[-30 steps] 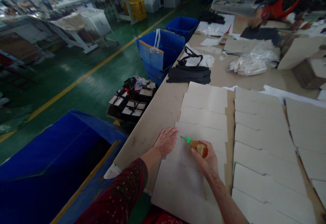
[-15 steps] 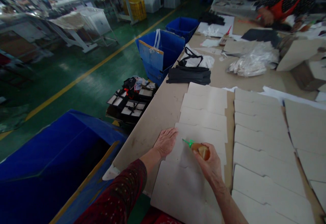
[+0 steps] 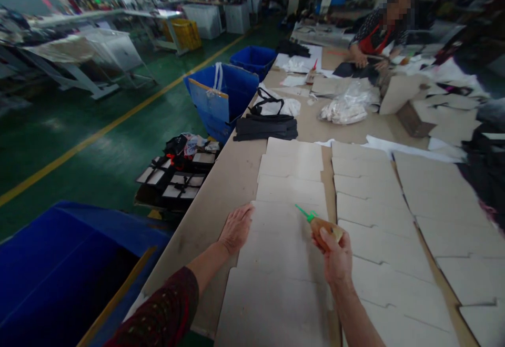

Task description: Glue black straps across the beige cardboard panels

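Observation:
My right hand (image 3: 335, 255) is closed round a small amber glue bottle (image 3: 321, 225) with a green nozzle that points up and to the left. The bottle is held just above a column of overlapping white card blanks (image 3: 292, 189). My left hand (image 3: 235, 227) lies flat with fingers stretched out on the left edge of one of these blanks, near the table's left side. Two more columns of white card blanks (image 3: 366, 199) lie to the right on the brown table (image 3: 229, 178).
A stack of black fabric pieces (image 3: 266, 127) and a white bag with black handles (image 3: 276, 106) lie farther up the table. Crumpled clear plastic (image 3: 347, 107) sits beyond. Blue bins (image 3: 221, 99) stand left of the table. A person in red and black works at the far end.
The view has tilted up and shifted. My right hand has lifted the glue bottle slightly and moved it right, off the blank's left part. My left hand stays flat on the card's edge.

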`<state>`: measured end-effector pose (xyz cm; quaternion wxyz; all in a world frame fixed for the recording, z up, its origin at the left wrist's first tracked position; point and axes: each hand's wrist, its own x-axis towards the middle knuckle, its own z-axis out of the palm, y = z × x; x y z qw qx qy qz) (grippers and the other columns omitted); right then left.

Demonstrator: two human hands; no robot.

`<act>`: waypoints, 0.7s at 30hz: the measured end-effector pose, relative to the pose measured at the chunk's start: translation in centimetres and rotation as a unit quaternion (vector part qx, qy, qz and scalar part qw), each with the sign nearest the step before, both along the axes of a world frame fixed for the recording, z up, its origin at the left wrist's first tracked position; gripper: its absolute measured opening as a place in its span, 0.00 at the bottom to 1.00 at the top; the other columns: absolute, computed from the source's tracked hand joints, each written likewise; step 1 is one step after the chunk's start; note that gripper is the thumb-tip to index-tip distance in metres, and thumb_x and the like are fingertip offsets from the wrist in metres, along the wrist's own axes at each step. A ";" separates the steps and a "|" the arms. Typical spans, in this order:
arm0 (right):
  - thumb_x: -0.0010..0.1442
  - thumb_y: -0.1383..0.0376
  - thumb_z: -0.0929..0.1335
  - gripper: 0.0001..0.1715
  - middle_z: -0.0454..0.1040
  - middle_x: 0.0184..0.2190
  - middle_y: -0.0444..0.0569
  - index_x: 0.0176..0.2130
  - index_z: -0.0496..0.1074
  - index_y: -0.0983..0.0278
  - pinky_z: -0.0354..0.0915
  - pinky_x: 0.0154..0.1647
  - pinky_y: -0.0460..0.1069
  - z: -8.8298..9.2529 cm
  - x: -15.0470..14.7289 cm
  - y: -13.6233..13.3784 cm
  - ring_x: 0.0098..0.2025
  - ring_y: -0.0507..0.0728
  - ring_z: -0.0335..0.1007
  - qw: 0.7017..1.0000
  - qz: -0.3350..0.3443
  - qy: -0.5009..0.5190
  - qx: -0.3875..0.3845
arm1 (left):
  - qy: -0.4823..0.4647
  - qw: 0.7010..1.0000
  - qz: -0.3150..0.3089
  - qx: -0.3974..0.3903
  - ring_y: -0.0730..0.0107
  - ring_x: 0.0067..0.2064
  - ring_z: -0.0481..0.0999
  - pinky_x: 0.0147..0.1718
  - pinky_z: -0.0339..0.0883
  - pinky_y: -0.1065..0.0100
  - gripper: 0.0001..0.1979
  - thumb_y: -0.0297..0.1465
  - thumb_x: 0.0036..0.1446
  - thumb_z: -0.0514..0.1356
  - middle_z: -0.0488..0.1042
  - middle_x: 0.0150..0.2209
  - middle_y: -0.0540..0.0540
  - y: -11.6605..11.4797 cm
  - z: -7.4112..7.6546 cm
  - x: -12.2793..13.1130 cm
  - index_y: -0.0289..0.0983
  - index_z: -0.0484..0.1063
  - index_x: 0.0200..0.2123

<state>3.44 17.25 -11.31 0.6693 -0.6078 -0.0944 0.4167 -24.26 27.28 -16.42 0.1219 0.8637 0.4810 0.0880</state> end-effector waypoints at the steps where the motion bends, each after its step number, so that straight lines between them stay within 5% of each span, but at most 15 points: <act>1: 0.38 0.55 0.81 0.34 0.76 0.37 0.43 0.42 0.68 0.59 0.72 0.32 0.50 0.1 1.0 0.1 0.32 0.55 0.76 1.000 -0.012 -0.022 0.002 | 0.000 1.000 -0.002 0.001 0.59 0.64 0.61 0.63 0.57 0.54 0.24 0.27 0.67 0.47 0.60 0.67 0.42 0.7 0.0 0.3 0.38 0.58 0.65; 7: 0.41 0.52 0.79 0.35 0.74 0.37 0.44 0.44 0.68 0.60 0.71 0.34 0.52 -0.2 4.9 1.4 0.34 0.56 0.72 0.980 -0.022 -0.197 -0.009 | 0.012 1.000 -0.027 0.001 0.57 0.66 0.58 0.63 0.56 0.50 0.22 0.29 0.68 0.47 0.61 0.67 0.47 4.0 0.0 1.7 0.44 0.61 0.64; 21: 0.46 0.46 0.74 0.33 0.74 0.38 0.47 0.46 0.70 0.60 0.67 0.42 0.55 -0.3 7.0 4.4 0.38 0.60 0.70 0.908 0.074 -0.390 -0.136 | 0.029 0.999 -0.036 0.019 0.57 0.65 0.59 0.60 0.58 0.50 0.22 0.29 0.68 0.49 0.64 0.66 0.48 4.0 0.2 1.5 0.45 0.63 0.63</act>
